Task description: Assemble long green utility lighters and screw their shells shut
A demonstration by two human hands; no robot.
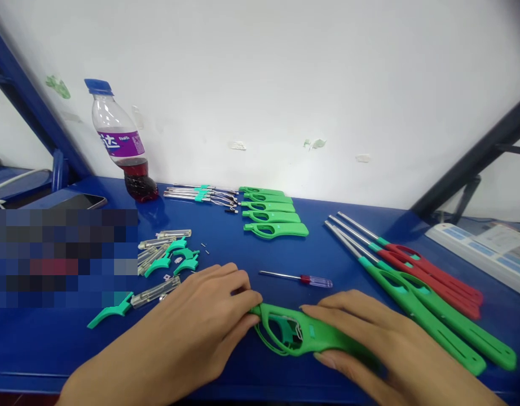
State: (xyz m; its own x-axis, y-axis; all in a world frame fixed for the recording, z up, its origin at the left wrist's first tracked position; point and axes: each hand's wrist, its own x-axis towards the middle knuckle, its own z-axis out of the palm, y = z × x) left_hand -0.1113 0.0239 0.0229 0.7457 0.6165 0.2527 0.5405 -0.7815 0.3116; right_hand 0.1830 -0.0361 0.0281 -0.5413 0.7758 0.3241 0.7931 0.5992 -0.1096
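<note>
Hands: left (201,321) pinching narrow tip, right (370,338) wrapped on body — both grasping my green plastic lighter casing (323,332) | location: above blue tabletop (226,361), nearer me than purple-handled metal screwdriver (314,281)

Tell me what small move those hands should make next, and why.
Perhaps squeeze the green casing together around its loop: a second green rim shows below the first, so the halves look slightly apart. The left hand pinches the narrow end and the right hand holds the wide end.
</note>
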